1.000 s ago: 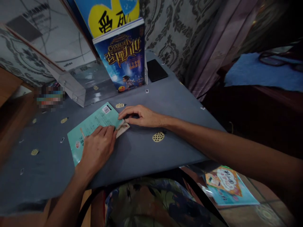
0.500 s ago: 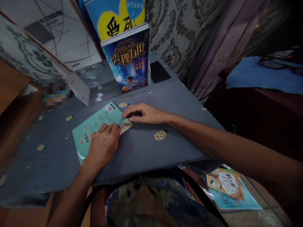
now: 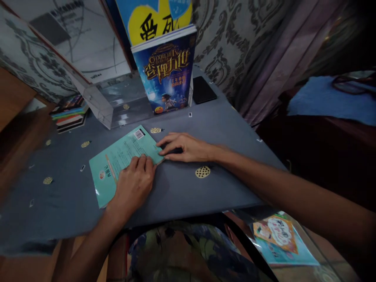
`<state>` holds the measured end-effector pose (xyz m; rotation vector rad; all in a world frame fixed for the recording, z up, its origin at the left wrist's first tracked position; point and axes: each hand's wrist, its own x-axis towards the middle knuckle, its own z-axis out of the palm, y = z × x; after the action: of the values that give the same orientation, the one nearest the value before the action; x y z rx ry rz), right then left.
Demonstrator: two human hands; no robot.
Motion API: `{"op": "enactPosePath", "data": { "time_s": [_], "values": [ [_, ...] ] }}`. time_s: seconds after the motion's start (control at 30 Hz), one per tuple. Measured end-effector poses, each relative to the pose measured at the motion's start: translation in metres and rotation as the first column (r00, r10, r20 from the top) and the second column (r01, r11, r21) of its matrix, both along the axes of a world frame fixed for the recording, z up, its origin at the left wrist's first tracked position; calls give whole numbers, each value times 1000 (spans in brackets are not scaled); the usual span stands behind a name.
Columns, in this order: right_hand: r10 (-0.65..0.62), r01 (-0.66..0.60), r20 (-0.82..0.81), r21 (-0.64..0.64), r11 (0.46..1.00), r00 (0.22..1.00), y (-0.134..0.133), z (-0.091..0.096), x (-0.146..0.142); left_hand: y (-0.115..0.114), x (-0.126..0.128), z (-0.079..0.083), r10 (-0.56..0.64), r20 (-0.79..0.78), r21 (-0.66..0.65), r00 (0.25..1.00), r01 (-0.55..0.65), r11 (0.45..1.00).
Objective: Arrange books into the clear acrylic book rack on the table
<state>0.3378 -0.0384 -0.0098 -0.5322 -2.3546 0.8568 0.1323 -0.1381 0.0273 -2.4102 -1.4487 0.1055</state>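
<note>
The teal paperback (image 3: 120, 158) lies flat on the counter (image 3: 176, 192), between your hands. Your left hand (image 3: 133, 188) rests palm-down on its lower right part, fingers extended, not gripping. Your right hand (image 3: 186, 147), loosely open and slightly curled, touches the paperback's right corner.

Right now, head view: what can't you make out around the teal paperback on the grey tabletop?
- Teal paperback: the left hand covers part of the cover; its small print is too small to read.
- Right hand: its shadow hides whether the thumb touches the paperback's corner.
- Blue-and-yellow book: cut off by the top edge, lower part hidden by the dark blue book.
- Dark eyeglasses: dim, cut off by the right edge.
</note>
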Motion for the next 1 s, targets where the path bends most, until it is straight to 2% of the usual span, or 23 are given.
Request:
{"op": "enactPosePath", "data": {
  "time_s": [0.1,0.2,0.3,0.43,0.5,0.57,0.73,0.83,1.0],
  "values": [
    [-8,2,64,106,994,998,-3,1,1,0,1,-1,-5,13,10,1000,5,1000],
    [-38,20,89,201,979,995,-7,4,0,6,-10,5,-10,95,-61,995,16,998],
    [-72,28,141,293,956,987,-13,8,-1,20,-41,10,15,209,-134,978,13,991],
    [-148,31,259,408,912,955,-25,9,-6,37,-101,7,246,216,-90,945,-231,969],
    [-204,54,303,437,898,931,-29,8,-9,39,-123,5,314,238,-143,919,-287,947],
    [-272,91,346,458,884,898,-32,8,-13,36,-134,4,333,243,-168,911,-298,940],
    [-440,230,379,486,843,814,-19,9,-24,22,-123,9,401,202,-96,894,-389,916],
    [-490,277,399,482,831,775,4,10,-32,16,-111,10,431,166,-78,887,-424,902],
    [-555,342,432,477,809,711,46,8,-45,7,-94,7,424,162,-95,891,-414,905]
  ]
}}
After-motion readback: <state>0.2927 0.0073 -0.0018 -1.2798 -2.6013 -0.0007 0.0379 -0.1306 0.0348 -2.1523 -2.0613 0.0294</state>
